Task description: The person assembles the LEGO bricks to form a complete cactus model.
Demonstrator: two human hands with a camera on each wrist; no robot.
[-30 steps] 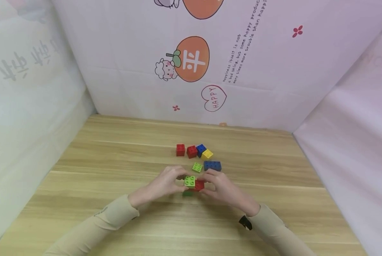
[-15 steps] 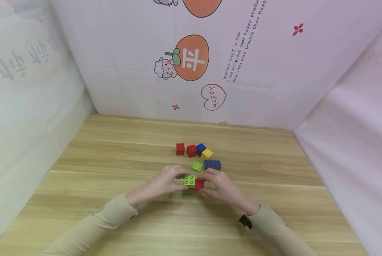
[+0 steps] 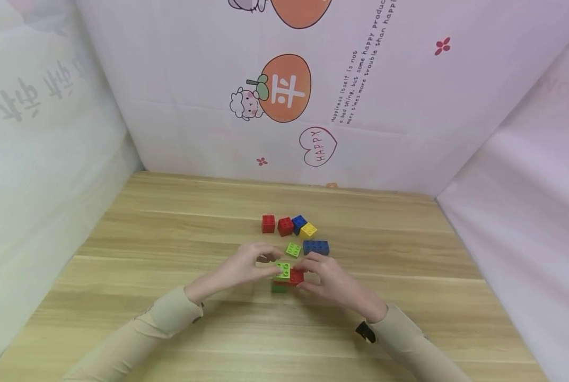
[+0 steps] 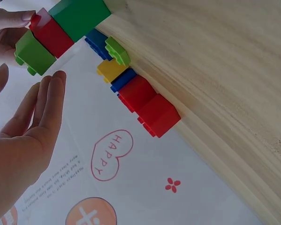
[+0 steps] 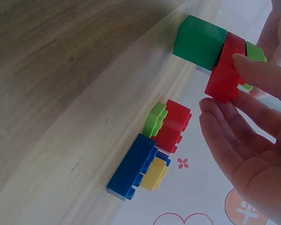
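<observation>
A small stack stands on the table between both hands: a green brick (image 5: 201,42) at the bottom, a longer red brick (image 5: 224,77) across it, jutting out to the right, and a lime brick (image 3: 285,269) on top at the left end. My right hand (image 3: 331,277) pinches the overhanging end of the red brick, thumb on the near side and fingers on the far side. My left hand (image 4: 32,126) is spread beside the lime brick, its fingers straight and apart from it in the left wrist view. In the head view the left thumb overlaps the lime brick.
Behind the stack lie a loose lime brick (image 3: 293,249) and a long blue brick (image 3: 316,247). Farther back are two red bricks (image 3: 268,224), a small blue brick (image 3: 299,223) and a yellow brick (image 3: 308,230). Printed cloth walls (image 3: 193,132) surround the wooden table (image 3: 179,223).
My left fingers have loosened from the lime brick and lifted slightly away to the left. The right hand keeps its hold on the red brick, and the stack stays in place.
</observation>
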